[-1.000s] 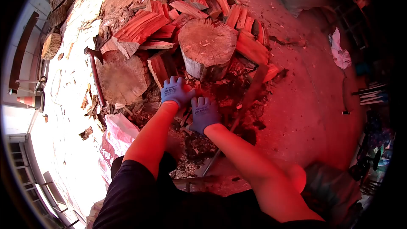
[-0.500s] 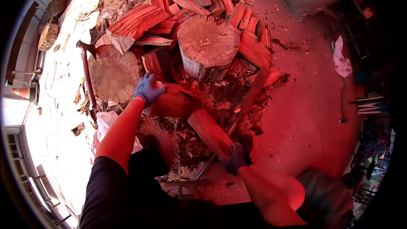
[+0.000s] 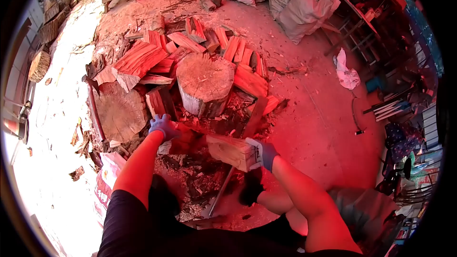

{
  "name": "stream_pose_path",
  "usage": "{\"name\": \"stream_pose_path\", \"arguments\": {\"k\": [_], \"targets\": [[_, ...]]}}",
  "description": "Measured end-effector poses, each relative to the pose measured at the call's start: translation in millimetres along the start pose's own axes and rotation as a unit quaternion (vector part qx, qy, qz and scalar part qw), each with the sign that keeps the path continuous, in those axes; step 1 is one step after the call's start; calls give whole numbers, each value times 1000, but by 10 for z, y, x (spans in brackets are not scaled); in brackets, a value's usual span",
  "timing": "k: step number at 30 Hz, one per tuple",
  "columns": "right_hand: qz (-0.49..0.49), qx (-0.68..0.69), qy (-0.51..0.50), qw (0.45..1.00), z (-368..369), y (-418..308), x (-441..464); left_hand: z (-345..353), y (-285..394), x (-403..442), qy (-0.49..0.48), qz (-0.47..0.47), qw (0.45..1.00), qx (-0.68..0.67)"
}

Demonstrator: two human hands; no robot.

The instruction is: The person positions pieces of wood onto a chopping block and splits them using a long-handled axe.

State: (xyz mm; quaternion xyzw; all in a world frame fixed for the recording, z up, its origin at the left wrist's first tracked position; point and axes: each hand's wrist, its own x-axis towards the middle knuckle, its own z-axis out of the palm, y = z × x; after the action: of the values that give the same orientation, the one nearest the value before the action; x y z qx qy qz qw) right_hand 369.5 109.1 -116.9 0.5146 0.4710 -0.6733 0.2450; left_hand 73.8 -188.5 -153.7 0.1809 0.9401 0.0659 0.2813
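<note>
My left hand (image 3: 163,127), in a blue-grey glove, grips the left end of a dark split log (image 3: 186,142) in front of the chopping block (image 3: 204,78). My gloved right hand (image 3: 264,154) is wrapped round the right end of a second piece of split firewood (image 3: 229,152), with its pale cut face toward me. The two pieces lie close together; whether they touch is hard to tell. Beneath the right piece runs a long thin handle (image 3: 222,192), its far end hidden by the wood. Bark and chips cover the ground around.
Split firewood (image 3: 143,59) is heaped around the block. A wide round log (image 3: 121,114) stands at left, with an axe (image 3: 95,109) leaning along it. Large sacks (image 3: 302,9) stand at the back. A pinkish bag (image 3: 346,71) and a cord lie on the floor at right.
My right hand has raised its firewood piece and swung it to lie more level. My left hand stays on its log. The view has tilted up, showing more sacks at the back.
</note>
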Motion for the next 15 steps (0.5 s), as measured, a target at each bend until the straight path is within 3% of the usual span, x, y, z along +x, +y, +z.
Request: {"name": "stream_pose_path", "arguments": {"k": [6, 8, 9, 11, 12, 13, 15], "targets": [[-73, 10, 86, 994, -615, -439, -369, -51, 257, -494, 37, 1, 999, -14], [-184, 76, 201, 959, -729, -581, -548, 30, 340, -579, 63, 29, 997, 23], [-192, 92, 200, 957, -893, -595, -412, -96, 469, -716, 74, 43, 996, 23], [-402, 210, 182, 872, -1269, -535, 6, -248, 551, -744, 80, 117, 989, 44], [-455, 210, 274, 821, -1028, -669, -347, -394, 636, -789, 84, 136, 986, 51], [-454, 216, 274, 820, -959, -661, -394, -547, 706, -823, 86, 151, 983, 56], [-549, 128, 238, 791, -826, -684, -423, -873, 779, -685, 89, 232, 966, 73]]}}
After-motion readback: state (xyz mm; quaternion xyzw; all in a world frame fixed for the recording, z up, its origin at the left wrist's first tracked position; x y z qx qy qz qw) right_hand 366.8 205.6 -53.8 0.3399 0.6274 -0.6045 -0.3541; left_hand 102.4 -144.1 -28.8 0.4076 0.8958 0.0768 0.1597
